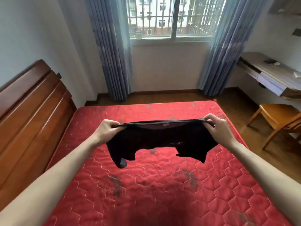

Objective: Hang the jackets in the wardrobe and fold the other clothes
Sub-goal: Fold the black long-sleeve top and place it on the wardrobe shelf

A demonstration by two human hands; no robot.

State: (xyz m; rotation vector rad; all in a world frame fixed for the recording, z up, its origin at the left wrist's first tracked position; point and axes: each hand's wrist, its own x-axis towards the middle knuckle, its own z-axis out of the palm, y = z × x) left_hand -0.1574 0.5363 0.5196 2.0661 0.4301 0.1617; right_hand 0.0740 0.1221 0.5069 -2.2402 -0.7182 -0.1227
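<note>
Both my bare forearms reach forward toward twelve o'clock, converging slightly. My left hand (108,129) sits at about eleven o'clock, fingers curled in a tight grip. My right hand (219,126) sits at one o'clock, fingertips pinching, knuckles raised. Both are level, well apart.

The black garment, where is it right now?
In the head view the black garment hangs in mid-air at centre, above the red mattress, stretched by its top edge between the left hand and the right hand.
</note>
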